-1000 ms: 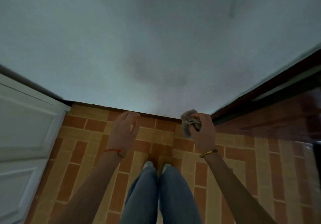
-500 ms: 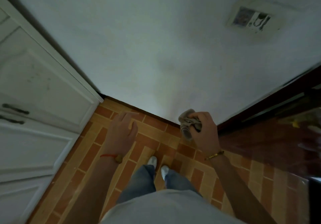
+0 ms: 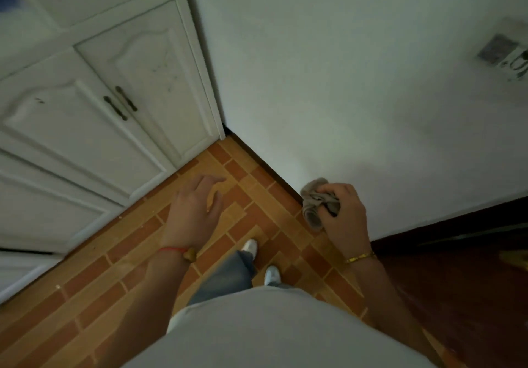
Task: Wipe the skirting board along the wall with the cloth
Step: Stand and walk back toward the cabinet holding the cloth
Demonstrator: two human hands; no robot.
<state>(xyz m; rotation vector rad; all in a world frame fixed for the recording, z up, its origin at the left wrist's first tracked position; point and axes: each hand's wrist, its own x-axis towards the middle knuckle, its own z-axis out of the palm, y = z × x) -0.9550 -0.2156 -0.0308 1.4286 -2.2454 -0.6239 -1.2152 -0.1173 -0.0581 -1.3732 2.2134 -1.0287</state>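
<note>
Above the brick-patterned floor (image 3: 120, 256), the right hand (image 3: 344, 213) clenches the bunched cloth (image 3: 315, 204) ready for wiping; the left hand (image 3: 194, 210) hangs spread, empty (probably balancing). The dark skirting board (image 3: 257, 162) runs below, unwiped.

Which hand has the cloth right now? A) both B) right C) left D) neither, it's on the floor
B: the right hand is closed around the bunched grey cloth near the base of the wall, while the left hand is open and empty over the tiled floor.
</note>
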